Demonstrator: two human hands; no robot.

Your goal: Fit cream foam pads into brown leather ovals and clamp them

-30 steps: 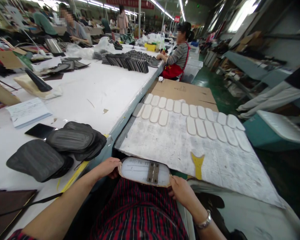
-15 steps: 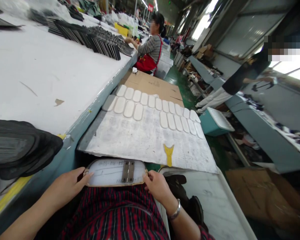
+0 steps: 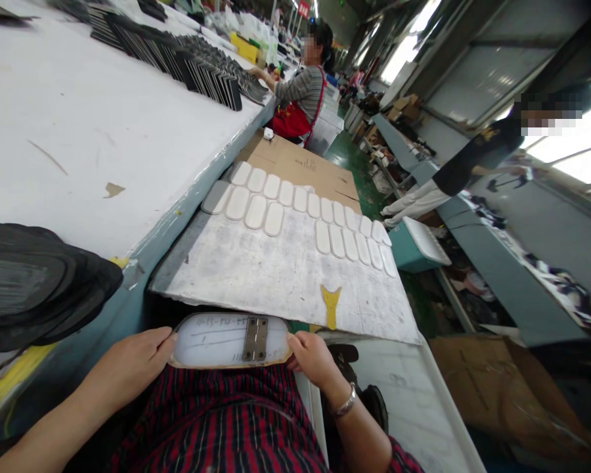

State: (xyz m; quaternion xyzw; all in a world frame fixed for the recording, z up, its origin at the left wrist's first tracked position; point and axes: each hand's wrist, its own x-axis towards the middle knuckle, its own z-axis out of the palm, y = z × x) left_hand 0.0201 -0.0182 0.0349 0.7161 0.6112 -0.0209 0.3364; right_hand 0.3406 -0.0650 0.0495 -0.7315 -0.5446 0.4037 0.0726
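Two hands pinch a long oval plate

From the head camera, the left hand pinches one end of the oval plate, and the right hand pinches the other end. The plate is over the lap, by the near edge of the surface. White ovals and a yellow tool lie there. The plate looks stiff and quite light, but its smooth face may be slippery. The metal hinge may make one side heavier, so both ends seem good to hold
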